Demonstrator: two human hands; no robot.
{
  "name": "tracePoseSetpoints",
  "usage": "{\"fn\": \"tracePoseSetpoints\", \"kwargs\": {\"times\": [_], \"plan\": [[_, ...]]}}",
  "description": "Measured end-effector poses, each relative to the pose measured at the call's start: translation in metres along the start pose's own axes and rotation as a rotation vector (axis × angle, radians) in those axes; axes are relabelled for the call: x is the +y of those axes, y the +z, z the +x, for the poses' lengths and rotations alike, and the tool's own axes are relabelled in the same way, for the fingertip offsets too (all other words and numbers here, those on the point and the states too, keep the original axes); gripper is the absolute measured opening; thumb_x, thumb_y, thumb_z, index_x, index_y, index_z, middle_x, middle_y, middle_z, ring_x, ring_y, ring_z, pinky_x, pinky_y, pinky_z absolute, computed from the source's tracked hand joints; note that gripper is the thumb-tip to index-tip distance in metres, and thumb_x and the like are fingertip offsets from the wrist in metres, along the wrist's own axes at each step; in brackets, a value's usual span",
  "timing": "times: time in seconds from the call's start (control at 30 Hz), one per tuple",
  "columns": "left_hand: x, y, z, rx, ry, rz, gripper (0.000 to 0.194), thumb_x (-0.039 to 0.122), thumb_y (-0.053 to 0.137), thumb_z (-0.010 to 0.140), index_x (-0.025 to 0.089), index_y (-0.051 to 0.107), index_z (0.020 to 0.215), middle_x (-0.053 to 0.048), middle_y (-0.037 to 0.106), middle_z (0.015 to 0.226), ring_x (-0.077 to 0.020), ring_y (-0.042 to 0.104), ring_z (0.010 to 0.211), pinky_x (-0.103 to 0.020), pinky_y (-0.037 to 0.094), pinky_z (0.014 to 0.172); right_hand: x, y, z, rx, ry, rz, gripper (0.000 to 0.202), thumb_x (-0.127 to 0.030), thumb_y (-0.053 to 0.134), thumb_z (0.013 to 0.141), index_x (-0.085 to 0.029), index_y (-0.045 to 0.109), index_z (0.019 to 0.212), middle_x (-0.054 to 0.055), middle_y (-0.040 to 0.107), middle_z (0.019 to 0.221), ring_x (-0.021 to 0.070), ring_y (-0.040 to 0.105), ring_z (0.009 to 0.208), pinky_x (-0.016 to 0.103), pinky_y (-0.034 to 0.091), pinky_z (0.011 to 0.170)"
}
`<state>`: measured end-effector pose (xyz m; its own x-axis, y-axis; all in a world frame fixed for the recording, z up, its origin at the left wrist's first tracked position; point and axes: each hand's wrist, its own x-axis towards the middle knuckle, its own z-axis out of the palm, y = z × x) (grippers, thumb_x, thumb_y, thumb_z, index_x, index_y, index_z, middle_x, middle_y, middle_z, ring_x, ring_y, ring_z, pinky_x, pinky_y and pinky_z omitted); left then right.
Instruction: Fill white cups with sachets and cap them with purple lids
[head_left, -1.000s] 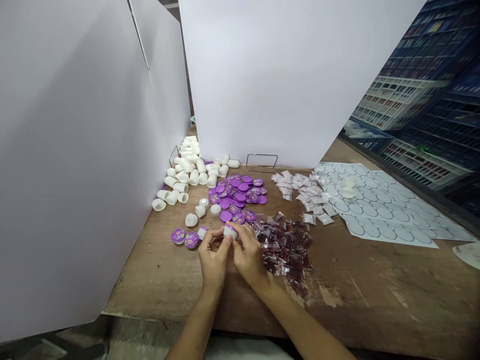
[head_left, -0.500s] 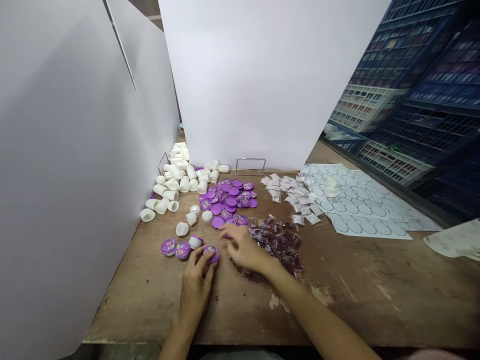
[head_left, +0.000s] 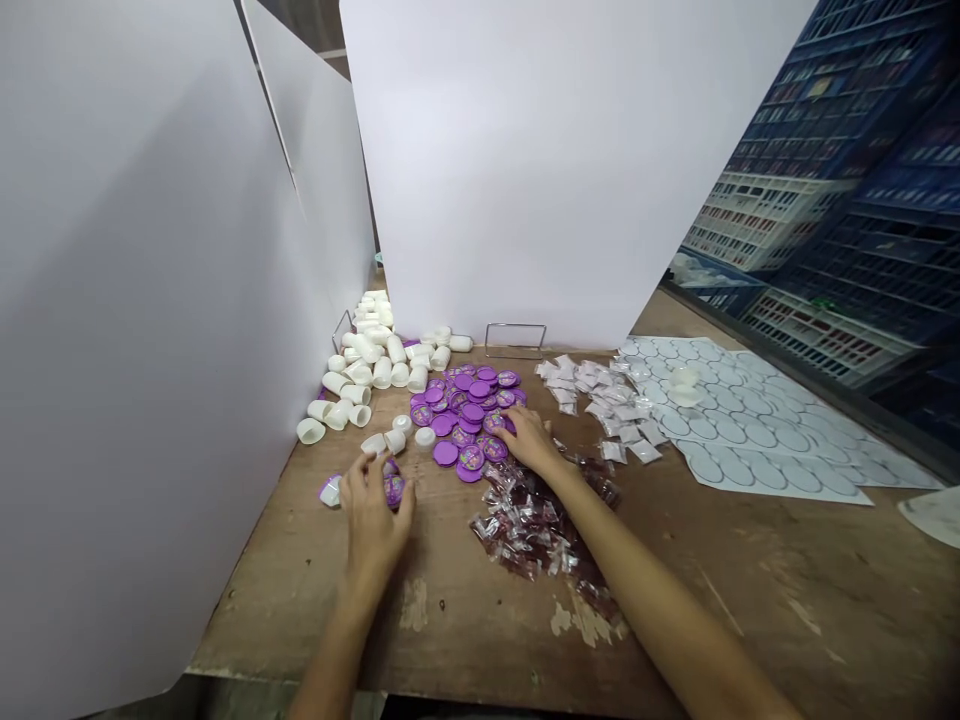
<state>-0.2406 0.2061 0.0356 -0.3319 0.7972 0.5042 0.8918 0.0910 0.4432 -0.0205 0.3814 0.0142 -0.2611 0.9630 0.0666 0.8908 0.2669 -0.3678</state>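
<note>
My left hand [head_left: 373, 510] reaches over a small group of white cups with printed purple lids [head_left: 394, 490], its fingers spread and partly hiding them. Left of its fingers, a lidded cup [head_left: 330, 491] lies tipped. Just beyond the fingertips are small white cups [head_left: 394, 441], some on their sides. At the right edge of a pile of purple lids [head_left: 445, 453], my right hand [head_left: 531, 442] has its thumb and fingertips around one lid. Below that hand and its forearm spreads a heap of clear sachets with dark red contents [head_left: 517, 530].
Many white cups [head_left: 381, 373] lie along the left partition [head_left: 225, 300]. White sachets [head_left: 600, 390] lie right of the lids, beside paper sheets printed with ovals [head_left: 750, 430]. A white board [head_left: 570, 170] stands at the back behind a wire stand [head_left: 516, 340]. Crates [head_left: 810, 210] are stacked at right.
My left hand has let go of the lidded cup and spread over the group; nearby cups have shifted. My right hand has moved away from it to the lids. The view has shifted slightly.
</note>
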Motion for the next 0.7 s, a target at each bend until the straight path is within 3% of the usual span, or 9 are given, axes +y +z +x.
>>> {"fn": "tracePoseSetpoints", "kwargs": {"times": [0.1, 0.23, 0.33, 0.43, 0.53, 0.6, 0.7], "plan": [[-0.007, 0.007, 0.042, -0.143, -0.008, 0.154, 0.046, 0.032, 0.052, 0.088, 0.015, 0.052, 0.131, -0.020, 0.055, 0.133, -0.0380, 0.044, 0.123, -0.058, 0.031, 0.099, 0.014, -0.011, 0.004, 0.069, 0.083, -0.030, 0.034, -0.028, 0.042, 0.095, -0.020, 0.061, 0.121, 0.012, 0.062, 0.125, 0.0260, 0.052, 0.118, 0.039, 0.038, 0.095], [-0.021, 0.026, 0.074, -0.335, 0.050, 0.182, 0.029, 0.026, 0.049, 0.088, 0.015, 0.063, 0.111, -0.018, 0.067, 0.112, -0.0350, 0.055, 0.113, -0.062, 0.025, 0.102, 0.048, -0.029, 0.010, 0.176, 0.293, -0.131, 0.037, -0.016, 0.040, 0.091, -0.004, 0.061, 0.119, 0.026, 0.060, 0.121, 0.0341, 0.049, 0.119, 0.046, 0.033, 0.096], [-0.020, 0.032, 0.076, -0.296, 0.082, 0.058, 0.028, 0.025, 0.052, 0.085, 0.015, 0.063, 0.109, -0.016, 0.066, 0.112, -0.0326, 0.057, 0.110, -0.058, 0.031, 0.101, 0.069, -0.037, 0.010, 0.181, 0.289, -0.170, 0.033, -0.011, 0.041, 0.089, -0.003, 0.067, 0.108, 0.025, 0.063, 0.114, 0.0324, 0.050, 0.117, 0.044, 0.030, 0.099], [-0.005, 0.028, 0.068, -0.195, 0.083, -0.225, 0.030, 0.030, 0.057, 0.083, 0.018, 0.063, 0.110, -0.013, 0.063, 0.115, -0.0270, 0.059, 0.105, -0.045, 0.044, 0.094, 0.075, -0.044, 0.007, 0.186, 0.241, -0.185, 0.033, -0.006, 0.039, 0.088, -0.004, 0.069, 0.100, 0.022, 0.066, 0.110, 0.0300, 0.051, 0.116, 0.040, 0.029, 0.100], [0.019, 0.026, 0.050, -0.181, -0.007, -0.554, 0.037, 0.036, 0.065, 0.079, 0.021, 0.064, 0.113, -0.010, 0.065, 0.111, -0.0214, 0.063, 0.092, -0.035, 0.051, 0.081, 0.063, -0.052, -0.005, 0.238, 0.288, -0.176, 0.031, -0.008, 0.039, 0.087, -0.004, 0.066, 0.101, 0.023, 0.066, 0.108, 0.0311, 0.054, 0.109, 0.042, 0.034, 0.094], [0.035, 0.030, 0.034, -0.218, -0.110, -0.721, 0.042, 0.034, 0.072, 0.073, 0.021, 0.065, 0.113, -0.008, 0.068, 0.106, -0.0204, 0.064, 0.087, -0.033, 0.052, 0.078, 0.042, -0.054, -0.023, 0.226, 0.264, 0.026, 0.025, -0.014, 0.042, 0.087, -0.010, 0.065, 0.097, 0.017, 0.068, 0.099, 0.0273, 0.059, 0.095, 0.038, 0.041, 0.084], [0.052, 0.040, 0.009, -0.290, -0.194, -0.881, 0.043, 0.029, 0.078, 0.067, 0.022, 0.069, 0.108, -0.008, 0.071, 0.104, -0.0216, 0.065, 0.088, -0.032, 0.051, 0.077, -0.001, -0.050, -0.059, 0.076, -0.061, 0.568, 0.014, -0.022, 0.048, 0.085, -0.019, 0.062, 0.086, 0.005, 0.066, 0.087, 0.0197, 0.060, 0.079, 0.031, 0.047, 0.072]]}}
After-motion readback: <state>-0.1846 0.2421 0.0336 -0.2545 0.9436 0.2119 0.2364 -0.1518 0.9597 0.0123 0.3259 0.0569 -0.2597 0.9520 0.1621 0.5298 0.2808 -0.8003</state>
